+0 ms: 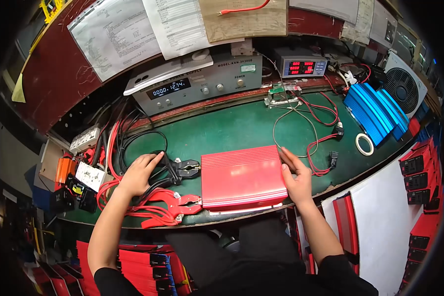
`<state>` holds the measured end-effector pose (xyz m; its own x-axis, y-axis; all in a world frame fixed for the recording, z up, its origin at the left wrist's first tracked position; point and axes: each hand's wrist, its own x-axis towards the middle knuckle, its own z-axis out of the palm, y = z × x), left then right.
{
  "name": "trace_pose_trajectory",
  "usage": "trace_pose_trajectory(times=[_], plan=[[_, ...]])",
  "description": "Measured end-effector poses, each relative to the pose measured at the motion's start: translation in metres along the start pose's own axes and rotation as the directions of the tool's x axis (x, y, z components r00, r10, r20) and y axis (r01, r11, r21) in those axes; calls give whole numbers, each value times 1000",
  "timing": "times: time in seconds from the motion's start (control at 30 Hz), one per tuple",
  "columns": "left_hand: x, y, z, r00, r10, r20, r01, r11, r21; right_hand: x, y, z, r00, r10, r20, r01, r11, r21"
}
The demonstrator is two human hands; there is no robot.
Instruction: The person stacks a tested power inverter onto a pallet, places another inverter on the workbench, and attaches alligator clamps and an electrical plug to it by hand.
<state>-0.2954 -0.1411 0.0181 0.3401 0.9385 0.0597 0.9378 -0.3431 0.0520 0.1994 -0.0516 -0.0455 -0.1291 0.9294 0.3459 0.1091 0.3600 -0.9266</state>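
A red finned metal case (244, 177) lies at the front of the green bench. My right hand (297, 178) is closed at its right end, thumb and fingers against the edge. At the case's left end, a black clamp (187, 168) and a red clamp (185, 204) have their jaws at the terminals, one behind the other. My left hand (142, 175) curls over the black clamp's handle end and black cables; its fingertips are partly hidden. Thick red cables (153, 209) bunch in front of that hand.
Behind stand a power supply (197, 81) with a lit display and a meter (303, 66) with red digits. Blue finned cases (372, 113), a tape roll (364, 144) and a fan (404, 86) are at right. Red wires with black plugs (334, 160) lie nearby. A power strip (85, 138) sits left.
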Motion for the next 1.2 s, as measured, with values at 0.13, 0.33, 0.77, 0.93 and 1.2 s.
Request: trace_pose_trajectory(times=[0.13, 0.33, 0.77, 0.93, 1.2], plan=[[-1, -1, 3, 1000, -1, 11, 0, 1000, 17, 2, -3, -4, 999, 1, 50, 0, 1000, -21], [-2, 5, 0, 1000, -12, 27, 11, 1000, 28, 1, -2, -3, 997, -73, 25, 75, 996, -52], [0, 3, 2, 999, 35, 21, -36, 998, 53, -1, -13, -11, 962, -243, 127, 260, 956, -136], [-3, -6, 9, 998, 15, 62, -22, 993, 116, -1, -7, -10, 964, -234, 128, 253, 954, -159], [10, 0, -29, 990, 83, 112, -112, 952, 285, 5, -9, -10, 959, -241, 146, 264, 951, -163]])
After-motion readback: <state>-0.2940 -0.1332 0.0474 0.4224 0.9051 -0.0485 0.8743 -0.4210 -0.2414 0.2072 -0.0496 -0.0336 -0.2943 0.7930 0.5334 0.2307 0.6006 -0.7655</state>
